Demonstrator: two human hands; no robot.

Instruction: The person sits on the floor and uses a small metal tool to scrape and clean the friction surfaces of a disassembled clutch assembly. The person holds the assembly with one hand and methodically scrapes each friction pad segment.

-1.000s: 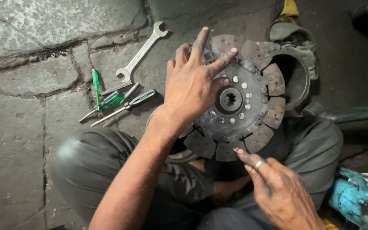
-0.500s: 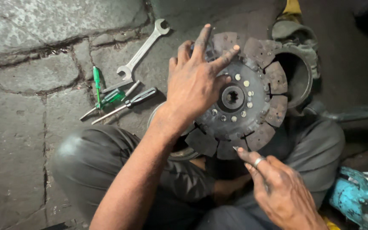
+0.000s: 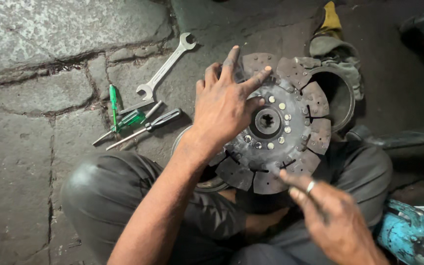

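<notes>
One round clutch disc (image 3: pixel 290 132) with a splined hub lies face-up at centre frame over the lap, the left hand (image 3: pixel 224 105) spread flat on it, the right hand (image 3: pixel 332 221) loosely open touching its lower rim, while one spanner (image 3: pixel 165 67) and two screwdrivers (image 3: pixel 128 120) lie on the stone floor (image 3: pixel 35 73) at upper left.

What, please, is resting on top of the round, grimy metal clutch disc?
The left hand lies spread across the clutch disc, right fingers touching its lower edge. The disc's left part is covered.
</notes>
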